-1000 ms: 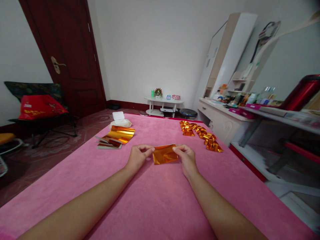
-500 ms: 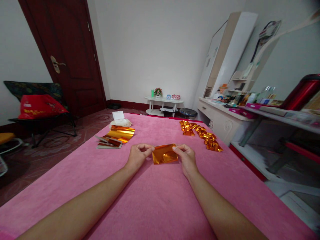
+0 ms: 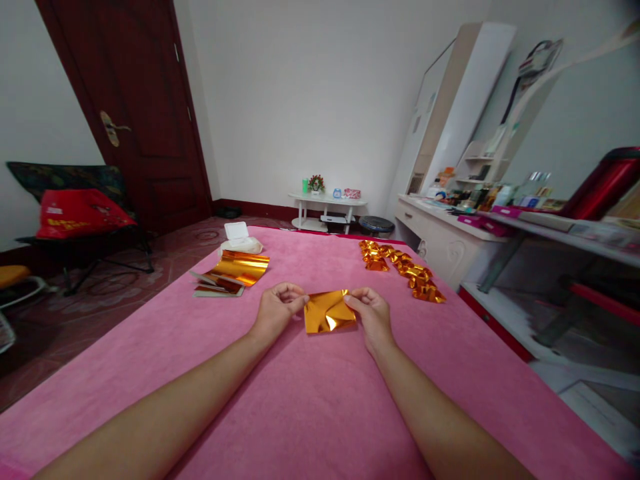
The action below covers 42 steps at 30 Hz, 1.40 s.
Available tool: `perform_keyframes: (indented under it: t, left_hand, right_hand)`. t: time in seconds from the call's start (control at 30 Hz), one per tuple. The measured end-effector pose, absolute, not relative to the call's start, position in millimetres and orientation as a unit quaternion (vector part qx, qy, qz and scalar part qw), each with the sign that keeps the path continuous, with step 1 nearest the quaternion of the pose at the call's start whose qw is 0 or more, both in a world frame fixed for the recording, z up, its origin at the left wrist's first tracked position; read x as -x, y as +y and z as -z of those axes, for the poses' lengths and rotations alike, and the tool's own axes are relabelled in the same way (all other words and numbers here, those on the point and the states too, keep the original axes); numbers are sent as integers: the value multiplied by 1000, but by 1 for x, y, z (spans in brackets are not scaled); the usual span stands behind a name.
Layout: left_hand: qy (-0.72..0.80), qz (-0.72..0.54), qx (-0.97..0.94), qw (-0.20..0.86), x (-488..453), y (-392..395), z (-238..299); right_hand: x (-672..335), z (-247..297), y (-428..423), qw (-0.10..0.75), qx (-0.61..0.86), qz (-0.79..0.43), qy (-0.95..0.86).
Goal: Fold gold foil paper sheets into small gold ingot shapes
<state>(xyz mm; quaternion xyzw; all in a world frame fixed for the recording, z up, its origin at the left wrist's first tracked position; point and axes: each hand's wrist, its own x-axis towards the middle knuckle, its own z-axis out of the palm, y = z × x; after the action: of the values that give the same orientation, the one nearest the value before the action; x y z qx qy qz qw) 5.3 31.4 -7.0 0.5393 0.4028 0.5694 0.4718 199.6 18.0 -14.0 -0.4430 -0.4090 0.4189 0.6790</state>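
A small rectangle of shiny gold foil paper (image 3: 327, 313) is stretched between my two hands, just over the pink cloth (image 3: 310, 400). My left hand (image 3: 281, 308) pinches its upper left corner between thumb and fingers. The upper right corner is in the pinch of my right hand (image 3: 370, 308). Several folded gold foil pieces (image 3: 407, 265) lie in a cluster beyond my right hand. Farther off to the left rests a stack of loose gold foil sheets (image 3: 245, 265), curled at the edges, with greyish sheets among them.
Behind the sheets sits a small white open box (image 3: 237, 231) on a pale wrapper. A white dressing table (image 3: 440, 230) with bottles runs along the right side. At the left, a folding chair holds a red bag (image 3: 83, 213). A low white stand (image 3: 320, 199) is at the far wall.
The foil has tilted a little in my fingers, so its face looks brighter and its lower edge sits slightly lower. Both hands keep their pinch in nearly the same place.
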Motion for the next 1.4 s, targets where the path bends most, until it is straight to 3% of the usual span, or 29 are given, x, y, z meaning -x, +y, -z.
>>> perform_keyframes:
  t: [0.17, 0.43, 0.57, 0.73, 1.03, 1.4]
  left_hand:
    - [427, -544, -571, 442, -5, 37, 17]
    - [468, -331, -809, 128, -7, 30, 16]
    - [417, -301, -858, -11, -16, 24, 6]
    - [268, -241, -929, 84, -18, 30, 3]
    - [225, -226, -936, 152, -7, 38, 5]
    - [201, -146, -963, 109, -8, 51, 0]
  right_hand:
    - [-199, 22, 23, 628, 507, -363, -465]
    - [-206, 33, 30, 543, 580, -249, -554]
    - [-205, 31, 30, 513, 596, -221, -578]
    - [-204, 29, 31, 453, 632, -194, -598]
    - [-203, 26, 26, 422, 651, -193, -601]
    - [-196, 21, 15, 355, 676, -117, -635]
